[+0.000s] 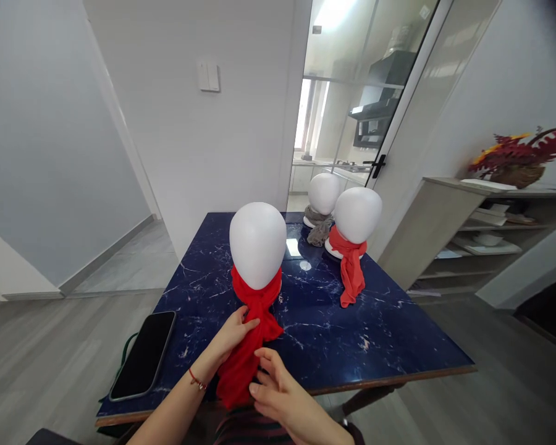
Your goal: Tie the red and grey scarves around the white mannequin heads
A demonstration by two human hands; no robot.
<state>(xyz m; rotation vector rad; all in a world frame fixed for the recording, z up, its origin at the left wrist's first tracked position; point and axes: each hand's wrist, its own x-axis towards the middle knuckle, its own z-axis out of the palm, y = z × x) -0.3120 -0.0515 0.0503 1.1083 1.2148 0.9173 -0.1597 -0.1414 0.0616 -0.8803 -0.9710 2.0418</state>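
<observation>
A white mannequin head [257, 244] stands on the dark blue marble table [389, 334] close to me, with a red scarf [248, 358] tied round its neck and hanging over the near edge. My left hand [234, 330] pinches the scarf just below the knot. My right hand [278, 392] sits beside the hanging tail, fingers loosely apart and touching the cloth. Farther back stand a second white head [358, 214] with its own red scarf [351, 269] and a third head [323, 193] wearing a grey scarf [319, 228].
A black phone [144, 361] lies at the table's near left corner. A shelf unit [486, 238] with a basket of red foliage [519, 157] stands on the right. A glass door [389, 93] opens to a kitchen behind the table.
</observation>
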